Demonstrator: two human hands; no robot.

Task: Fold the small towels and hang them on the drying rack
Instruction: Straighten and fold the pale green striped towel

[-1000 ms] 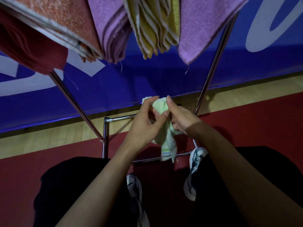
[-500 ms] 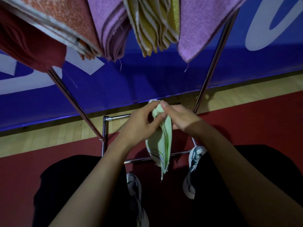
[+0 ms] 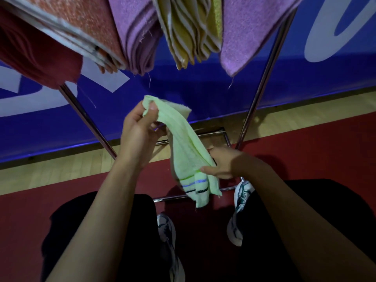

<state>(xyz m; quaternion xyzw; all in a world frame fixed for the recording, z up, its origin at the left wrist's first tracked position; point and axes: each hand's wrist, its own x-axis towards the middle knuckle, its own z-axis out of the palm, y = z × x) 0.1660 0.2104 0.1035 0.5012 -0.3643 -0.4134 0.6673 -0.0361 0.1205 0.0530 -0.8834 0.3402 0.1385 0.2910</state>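
Hands have moved apart vs 0.5 s ago: left hand (image 3: pixel 138 135) pinches the green towel (image 3: pixel 187 151) at its top corner, right hand (image 3: pixel 221 163) grips near the striped end, prob. by an edge. Towel now stretched diagonally below the drying rack (image 3: pixel 262 86).

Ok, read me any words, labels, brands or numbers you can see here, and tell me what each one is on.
Nothing can be read.
Blue banner: big white letter shapes, cropped at the frame edges, no whole letter or word.
Green towel: coloured stripes near its lower end, no text.
Hanging towels: no labels visible.
Shoes: no brand legible.
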